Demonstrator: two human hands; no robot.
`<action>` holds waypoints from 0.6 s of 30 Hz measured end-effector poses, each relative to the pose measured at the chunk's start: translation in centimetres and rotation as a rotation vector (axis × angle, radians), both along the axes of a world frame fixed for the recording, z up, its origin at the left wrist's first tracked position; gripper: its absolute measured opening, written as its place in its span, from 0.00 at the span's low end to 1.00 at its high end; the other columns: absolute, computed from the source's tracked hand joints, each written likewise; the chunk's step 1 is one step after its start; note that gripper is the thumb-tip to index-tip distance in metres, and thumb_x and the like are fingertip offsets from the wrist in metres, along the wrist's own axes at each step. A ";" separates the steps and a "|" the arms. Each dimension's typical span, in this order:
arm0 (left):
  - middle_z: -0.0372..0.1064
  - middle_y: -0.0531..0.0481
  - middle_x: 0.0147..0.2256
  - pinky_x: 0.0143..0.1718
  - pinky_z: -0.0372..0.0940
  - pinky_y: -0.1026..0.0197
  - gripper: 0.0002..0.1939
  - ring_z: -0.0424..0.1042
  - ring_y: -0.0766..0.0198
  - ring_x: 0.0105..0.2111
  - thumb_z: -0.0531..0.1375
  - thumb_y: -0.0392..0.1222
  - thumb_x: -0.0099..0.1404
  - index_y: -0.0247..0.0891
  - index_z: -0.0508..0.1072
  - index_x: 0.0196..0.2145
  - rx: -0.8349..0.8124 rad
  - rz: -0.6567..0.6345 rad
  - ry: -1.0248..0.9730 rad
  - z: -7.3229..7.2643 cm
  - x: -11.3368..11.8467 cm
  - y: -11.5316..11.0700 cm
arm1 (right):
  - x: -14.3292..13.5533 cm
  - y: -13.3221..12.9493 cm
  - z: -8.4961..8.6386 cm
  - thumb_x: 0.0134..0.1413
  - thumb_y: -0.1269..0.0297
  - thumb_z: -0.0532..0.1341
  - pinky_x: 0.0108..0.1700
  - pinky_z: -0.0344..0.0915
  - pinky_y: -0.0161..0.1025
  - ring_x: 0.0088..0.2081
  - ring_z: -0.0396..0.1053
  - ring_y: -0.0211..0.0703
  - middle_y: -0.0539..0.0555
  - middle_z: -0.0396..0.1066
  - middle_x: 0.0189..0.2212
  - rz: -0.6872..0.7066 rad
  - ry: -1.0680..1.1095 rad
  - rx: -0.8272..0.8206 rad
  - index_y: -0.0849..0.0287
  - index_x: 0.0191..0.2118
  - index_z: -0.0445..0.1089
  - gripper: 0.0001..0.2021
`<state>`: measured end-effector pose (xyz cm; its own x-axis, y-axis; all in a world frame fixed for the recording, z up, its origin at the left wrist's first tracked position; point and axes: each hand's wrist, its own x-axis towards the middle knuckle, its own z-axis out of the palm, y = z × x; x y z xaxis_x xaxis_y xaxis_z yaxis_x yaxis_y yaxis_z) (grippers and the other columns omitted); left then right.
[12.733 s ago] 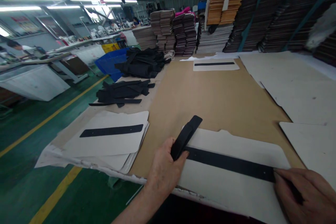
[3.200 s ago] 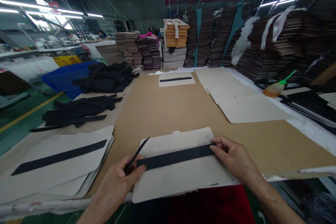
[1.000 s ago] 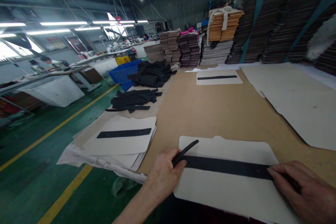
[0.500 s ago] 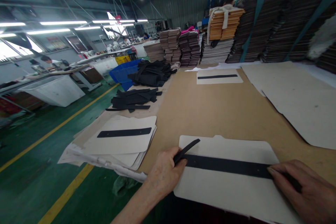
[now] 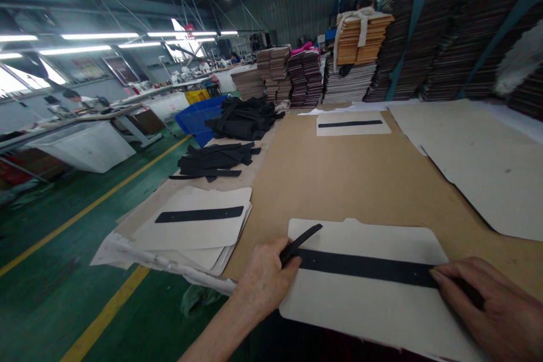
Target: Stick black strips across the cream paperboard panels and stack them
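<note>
A wide black strip with small holes near its ends lies across a whitish panel with rounded corners and a small tab on its far edge. My left hand is closed at the strip's left end, thumb on top. Out of that grip juts a narrow black piece, angled up to the right; whether it belongs to the same strip is hidden. At the opposite end, my right hand pinches the strip between thumb and fingers. Something dark also shows under its curled fingers, too covered to name.
To the left lies a stack of similar panels, the top one bearing a black strip. Piles of loose black strips sit behind it. Another panel lies farther back on the brown tabletop. Large pale sheets cover the right side.
Both hands keep their hold on the strip's ends. The whole view has shifted very slightly; nothing else has visibly moved.
</note>
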<state>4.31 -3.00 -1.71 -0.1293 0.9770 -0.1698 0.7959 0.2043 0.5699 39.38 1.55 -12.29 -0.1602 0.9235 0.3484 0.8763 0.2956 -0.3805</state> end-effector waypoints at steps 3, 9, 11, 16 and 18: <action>0.70 0.52 0.28 0.29 0.54 0.62 0.04 0.68 0.62 0.29 0.58 0.38 0.60 0.39 0.72 0.30 0.001 0.002 0.028 -0.1 0.0 0.0 | 0.7 0.2 -0.7 0.57 0.42 0.51 0.33 0.69 0.40 0.34 0.73 0.44 0.51 0.72 0.38 0.042 -0.071 -0.030 0.51 0.37 0.71 0.20; 0.68 0.50 0.39 0.41 0.60 0.60 0.09 0.70 0.60 0.39 0.59 0.35 0.59 0.41 0.74 0.38 0.078 -0.029 0.054 0.3 0.3 0.3 | -0.5 -0.3 1.4 0.60 0.45 0.50 0.28 0.67 0.38 0.30 0.73 0.42 0.51 0.71 0.36 0.037 -0.089 -0.029 0.51 0.37 0.70 0.18; 0.67 0.50 0.45 0.44 0.61 0.61 0.12 0.70 0.62 0.41 0.58 0.33 0.60 0.43 0.75 0.41 0.110 -0.071 0.053 0.2 0.5 0.3 | -1.5 -0.6 2.5 0.63 0.51 0.48 0.32 0.68 0.39 0.31 0.73 0.43 0.52 0.72 0.36 0.062 -0.093 -0.016 0.53 0.37 0.69 0.17; 0.70 0.54 0.48 0.46 0.64 0.61 0.31 0.73 0.61 0.44 0.49 0.21 0.55 0.52 0.74 0.47 0.018 -0.282 0.187 -0.4 0.7 -0.9 | -4.1 -1.1 4.9 0.61 0.71 0.49 0.29 0.66 0.37 0.29 0.73 0.42 0.54 0.72 0.36 0.037 -0.317 -0.071 0.56 0.38 0.70 0.12; 0.70 0.53 0.49 0.42 0.66 0.60 0.33 0.75 0.62 0.40 0.50 0.20 0.57 0.54 0.72 0.51 0.058 -0.319 0.241 -0.3 1.5 -0.5 | -4.7 -1.6 6.4 0.53 0.82 0.51 0.33 0.67 0.34 0.34 0.74 0.41 0.56 0.73 0.41 0.063 -0.378 -0.096 0.57 0.46 0.70 0.20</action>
